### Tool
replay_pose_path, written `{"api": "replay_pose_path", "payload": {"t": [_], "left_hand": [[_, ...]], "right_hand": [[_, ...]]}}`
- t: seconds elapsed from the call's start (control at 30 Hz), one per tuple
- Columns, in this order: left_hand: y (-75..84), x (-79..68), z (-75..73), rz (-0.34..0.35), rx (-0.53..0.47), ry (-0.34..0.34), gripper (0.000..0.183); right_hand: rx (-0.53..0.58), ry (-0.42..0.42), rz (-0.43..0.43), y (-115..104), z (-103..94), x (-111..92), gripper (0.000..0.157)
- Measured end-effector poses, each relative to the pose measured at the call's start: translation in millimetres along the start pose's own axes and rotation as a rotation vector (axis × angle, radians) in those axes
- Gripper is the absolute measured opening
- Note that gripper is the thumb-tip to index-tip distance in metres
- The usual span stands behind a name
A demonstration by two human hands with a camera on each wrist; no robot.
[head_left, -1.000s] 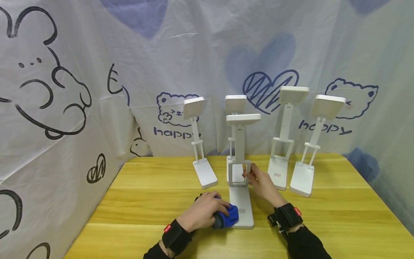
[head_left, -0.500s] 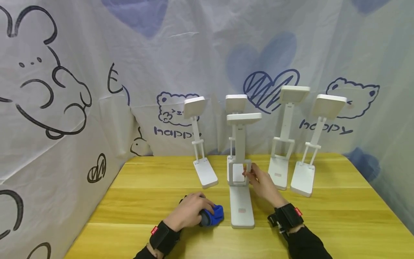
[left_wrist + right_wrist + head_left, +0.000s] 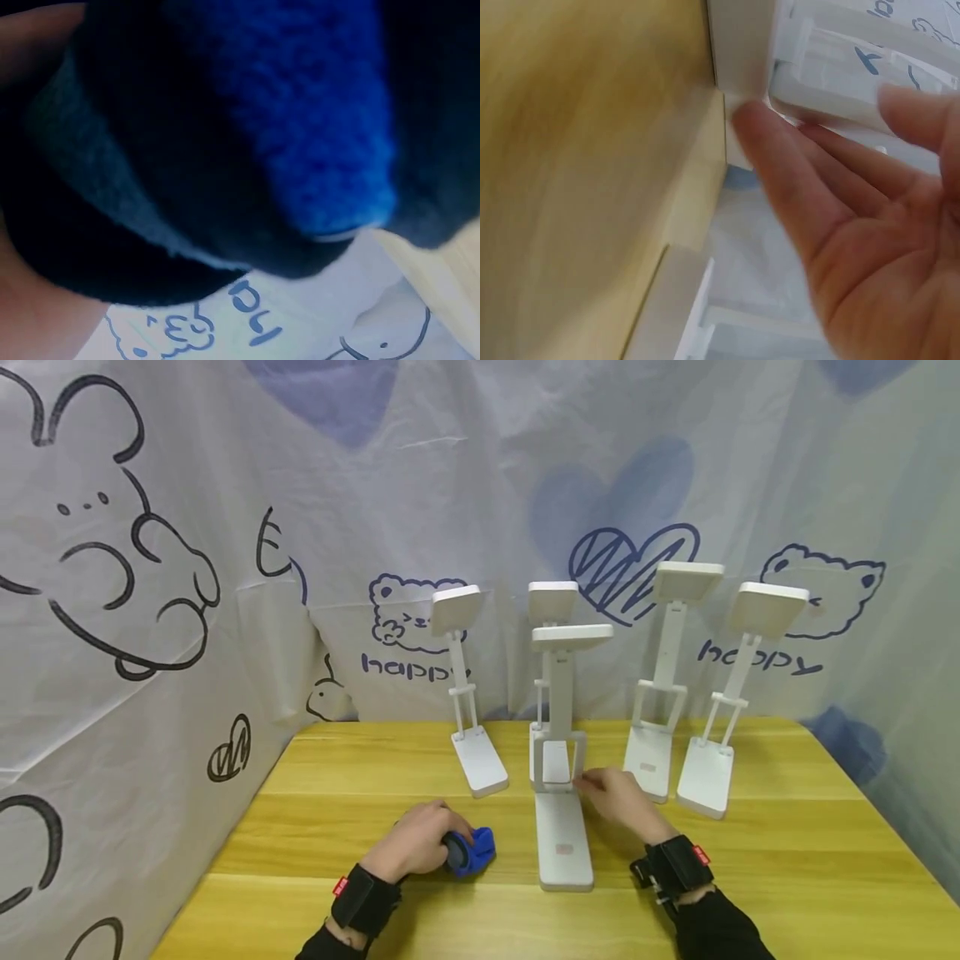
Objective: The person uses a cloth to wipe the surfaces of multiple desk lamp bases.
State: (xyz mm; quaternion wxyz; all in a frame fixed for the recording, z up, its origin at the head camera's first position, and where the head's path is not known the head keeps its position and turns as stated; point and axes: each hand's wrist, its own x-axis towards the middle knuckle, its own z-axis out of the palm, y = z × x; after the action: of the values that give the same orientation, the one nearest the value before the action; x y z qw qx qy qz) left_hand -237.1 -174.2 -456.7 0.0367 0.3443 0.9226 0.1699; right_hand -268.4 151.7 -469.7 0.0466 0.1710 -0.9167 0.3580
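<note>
A white folding desk lamp stands upright at the middle front in the head view, its flat head above a jointed stem. To its left my left hand grips a bunched blue and dark grey cloth, apart from the lamp's base. Up close in the left wrist view, the fuzzy cloth fills most of the picture. My right hand is at the right side of the lamp's lower hinge. The right wrist view has this hand with extended fingers and the thumb held apart, fingertips right at the lamp.
Behind stand more white lamps of the same kind: one at back left, one partly hidden behind the front lamp, and two at back right, the inner lamp and the outer lamp. A printed curtain hangs behind the wooden table.
My left hand has drawn the cloth off the lamp's base and away to the left. My right hand has slid down from the lamp's lower frame to its hinge.
</note>
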Motion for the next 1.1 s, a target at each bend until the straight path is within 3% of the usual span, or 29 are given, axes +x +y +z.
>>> {"api": "replay_pose_path", "payload": {"t": [0.17, 0.33, 0.6, 0.87, 1.1], "left_hand": [[-6.9, -3.0, -2.1, 0.005, -0.014, 0.017, 0.052], [-10.4, -6.5, -3.8, -0.002, -0.028, 0.024, 0.052], [-17.6, -8.1, -8.7, -0.006, -0.027, 0.034, 0.048], [-24.6, -10.4, -15.6, -0.065, -0.004, 0.057, 0.049], [-29.6, -16.9, -26.9, -0.112, -0.029, 0.082, 0.053]], "right_hand": [[0.008, -0.112, 0.032, -3.6, -1.7, -7.6, 0.026], [-0.047, -0.124, 0.0, -13.1, 2.1, -12.1, 0.015], [-0.099, -0.174, 0.086, -40.2, 8.0, -22.0, 0.033], [-0.14, -0.329, -0.117, -55.1, 17.4, -36.1, 0.046], [-0.22, -0.309, -0.201, -59.3, 30.6, -45.4, 0.048]]}}
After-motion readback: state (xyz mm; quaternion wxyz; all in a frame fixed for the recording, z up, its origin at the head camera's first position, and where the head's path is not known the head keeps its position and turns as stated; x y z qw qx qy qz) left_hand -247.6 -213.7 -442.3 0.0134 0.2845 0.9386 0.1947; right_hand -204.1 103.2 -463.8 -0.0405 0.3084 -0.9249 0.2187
